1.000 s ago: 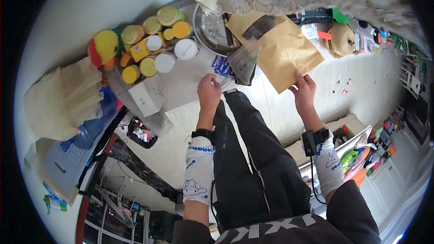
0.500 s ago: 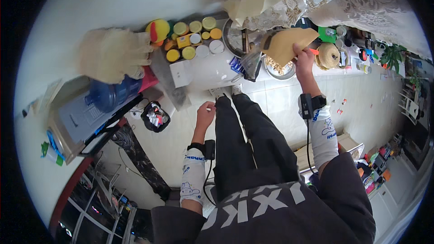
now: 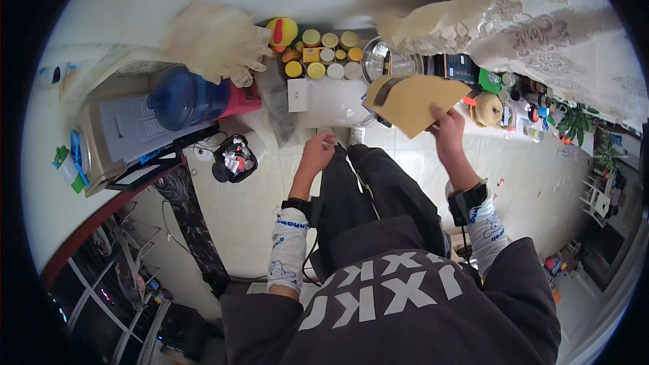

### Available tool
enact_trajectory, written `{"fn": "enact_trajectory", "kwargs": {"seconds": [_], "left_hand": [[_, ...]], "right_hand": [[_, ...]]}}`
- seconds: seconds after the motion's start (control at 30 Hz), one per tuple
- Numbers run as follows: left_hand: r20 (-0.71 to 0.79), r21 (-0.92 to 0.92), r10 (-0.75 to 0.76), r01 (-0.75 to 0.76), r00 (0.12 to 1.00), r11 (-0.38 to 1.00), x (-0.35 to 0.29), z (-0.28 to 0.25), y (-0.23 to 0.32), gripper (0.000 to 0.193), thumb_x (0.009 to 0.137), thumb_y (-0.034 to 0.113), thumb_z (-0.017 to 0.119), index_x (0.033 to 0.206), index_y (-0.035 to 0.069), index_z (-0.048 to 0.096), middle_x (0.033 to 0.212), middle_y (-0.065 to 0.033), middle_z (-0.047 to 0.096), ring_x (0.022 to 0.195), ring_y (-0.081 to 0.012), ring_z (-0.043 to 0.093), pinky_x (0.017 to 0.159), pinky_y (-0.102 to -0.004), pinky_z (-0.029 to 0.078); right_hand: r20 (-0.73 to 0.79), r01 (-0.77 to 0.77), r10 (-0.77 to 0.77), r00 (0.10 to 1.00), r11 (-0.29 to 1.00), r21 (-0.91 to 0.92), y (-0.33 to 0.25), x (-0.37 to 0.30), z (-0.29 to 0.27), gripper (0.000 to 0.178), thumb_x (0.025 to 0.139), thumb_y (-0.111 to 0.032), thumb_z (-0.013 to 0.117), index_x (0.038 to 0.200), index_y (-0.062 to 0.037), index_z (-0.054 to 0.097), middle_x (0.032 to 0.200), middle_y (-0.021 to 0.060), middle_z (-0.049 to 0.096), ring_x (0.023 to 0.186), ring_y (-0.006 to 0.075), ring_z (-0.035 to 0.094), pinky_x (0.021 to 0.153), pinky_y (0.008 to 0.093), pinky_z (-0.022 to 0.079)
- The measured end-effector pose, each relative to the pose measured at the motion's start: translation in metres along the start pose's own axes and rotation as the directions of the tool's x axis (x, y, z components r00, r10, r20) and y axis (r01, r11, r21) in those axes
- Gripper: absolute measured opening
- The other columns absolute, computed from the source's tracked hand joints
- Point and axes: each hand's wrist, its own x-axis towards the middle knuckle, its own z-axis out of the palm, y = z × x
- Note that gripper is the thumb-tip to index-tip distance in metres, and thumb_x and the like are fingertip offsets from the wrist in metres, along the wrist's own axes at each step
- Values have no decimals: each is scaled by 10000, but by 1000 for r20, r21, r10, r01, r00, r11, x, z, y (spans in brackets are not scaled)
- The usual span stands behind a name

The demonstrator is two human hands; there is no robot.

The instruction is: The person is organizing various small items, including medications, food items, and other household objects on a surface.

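Note:
My right hand (image 3: 447, 130) grips the near right edge of a tan, paper-like sheet (image 3: 409, 105) with a dark band near its far left edge. The sheet is held tilted above the front of a white surface and hides what lies beneath it. Behind it, a round metal tray (image 3: 374, 61) shows in part. Before my thighs, my left hand (image 3: 316, 153) is closed with curled fingers; whatever may be inside them is hidden. The nearest things on the surface are a small white box (image 3: 297, 95) and several yellow- and white-lidded jars (image 3: 316, 70).
A woven lidded basket (image 3: 485, 108) stands right of the sheet. On the left are a blue water bottle (image 3: 186, 98), a pale hanging glove (image 3: 215, 40) and a lined waste bin (image 3: 236, 157). A patterned curtain (image 3: 514, 17) hangs at the back right.
My right hand has brought the tan sheet nearer to me, and the sheet now covers the metal bowl of pale pieces. My left hand has risen slightly, still closed. The view has shifted.

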Motion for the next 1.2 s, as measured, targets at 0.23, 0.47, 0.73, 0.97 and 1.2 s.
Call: {"fn": "enact_trajectory", "kwargs": {"seconds": [0.23, 0.47, 0.73, 0.97, 1.2], "left_hand": [[-195, -142, 7, -35, 981, 989, 4, 11, 40, 473, 818, 21, 669, 1281, 42, 573, 1112, -125, 678, 887, -240, 697, 786, -319, 560], [-332, 77, 399, -397, 855, 915, 62, -15, 13, 334, 784, -101, 648, 1098, 10, 680, 1047, -154, 693, 908, -308, 696, 783, -339, 550], [-229, 120, 375, -357, 898, 926, 113, -50, -8, 332, 788, -118, 588, 1070, 4, 714, 995, -183, 730, 915, -298, 716, 808, -338, 546], [-171, 170, 292, -264, 941, 949, 145, -61, -34, 303, 806, -77, 613, 1061, 29, 738, 983, -201, 720, 892, -328, 715, 786, -359, 552], [-133, 191, 276, -249, 952, 949, 147, -68, -31, 374, 812, -96, 597, 1153, 12, 704, 1022, -191, 736, 824, -250, 703, 759, -328, 534]], "right_hand": [[161, -274, 245, 956, 940, 201, 46, -13, 80, 256, 951, -130, 603, 1166, 0, 550, 1031, 123, 659, 877, 242, 679, 797, 394, 584], [256, -360, 289, 922, 884, 300, 80, -1, 138, 238, 944, -74, 575, 1158, 23, 540, 1074, 169, 648, 938, 299, 687, 805, 412, 592], [282, -430, 342, 897, 826, 365, 93, 29, 174, 310, 961, -69, 499, 1233, 79, 477, 1132, 243, 622, 1001, 351, 677, 877, 429, 589], [334, -547, 445, 831, 764, 343, 96, 45, 176, 349, 971, -119, 475, 1262, 74, 454, 1206, 259, 600, 1111, 347, 630, 951, 434, 552], [-92, -71, 31, 995, 879, -471, 111, 50, 128, 666, 787, -61, 616, 1398, -57, 353, 1116, 218, 635, 933, 333, 673, 792, 415, 553]]}}
